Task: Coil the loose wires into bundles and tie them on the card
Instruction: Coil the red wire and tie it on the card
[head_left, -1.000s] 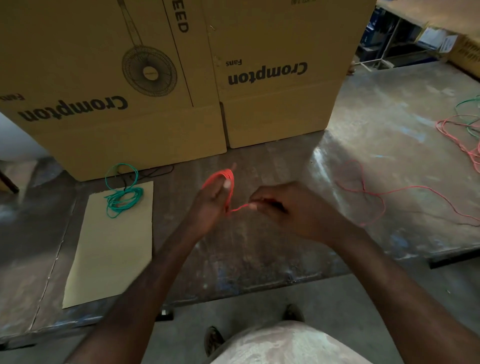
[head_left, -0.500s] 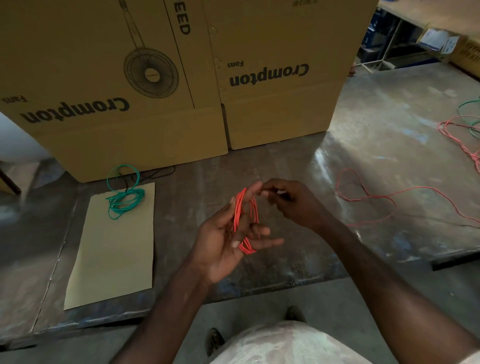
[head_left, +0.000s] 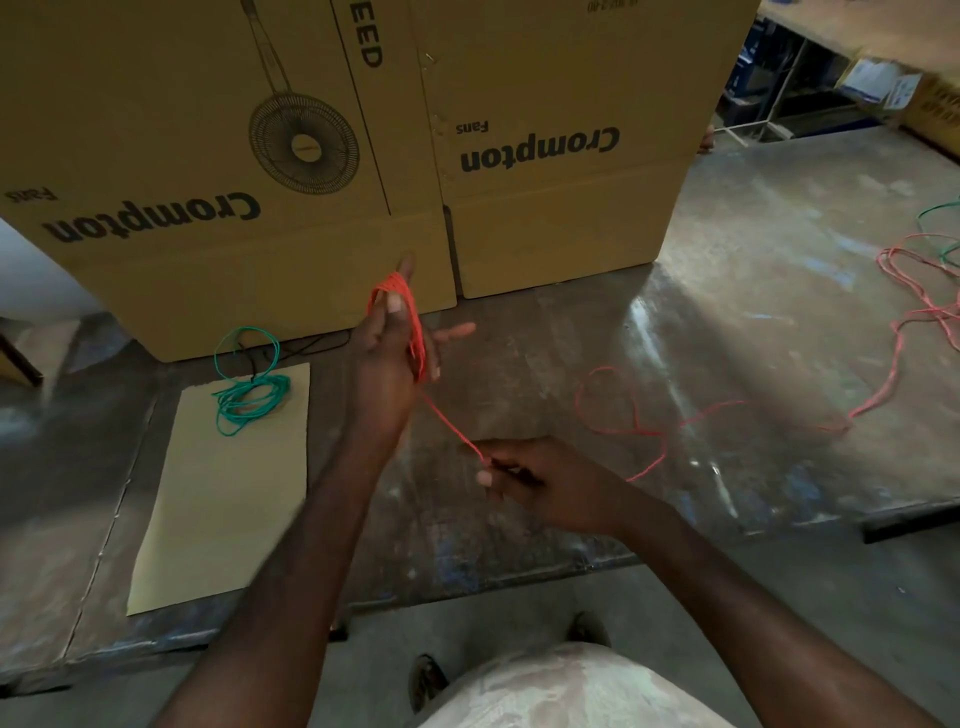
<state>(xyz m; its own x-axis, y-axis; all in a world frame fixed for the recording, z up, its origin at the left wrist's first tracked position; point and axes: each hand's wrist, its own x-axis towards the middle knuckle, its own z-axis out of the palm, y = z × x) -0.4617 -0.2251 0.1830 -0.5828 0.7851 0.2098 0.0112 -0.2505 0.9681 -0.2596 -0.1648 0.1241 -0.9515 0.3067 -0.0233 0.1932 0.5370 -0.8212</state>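
A red wire coil (head_left: 410, 317) is wrapped around my raised left hand (head_left: 387, 358), looped from the fingertips down across the palm side. A taut red strand (head_left: 452, 426) runs from the coil down to my right hand (head_left: 535, 478), which pinches it between thumb and fingers. The loose red wire (head_left: 639, 421) trails off to the right across the table. A green wire bundle (head_left: 252, 397) lies on the top end of the yellow card (head_left: 223, 499) at the left.
Two large Crompton cardboard boxes (head_left: 260, 156) stand across the back of the metal table (head_left: 727, 322). More red and green wire (head_left: 919, 275) lies at the far right. The table's front edge runs just below my hands.
My left hand has risen and turned, carrying the red coil higher. My right hand has pulled down and toward me, drawing the strand tight between the hands.
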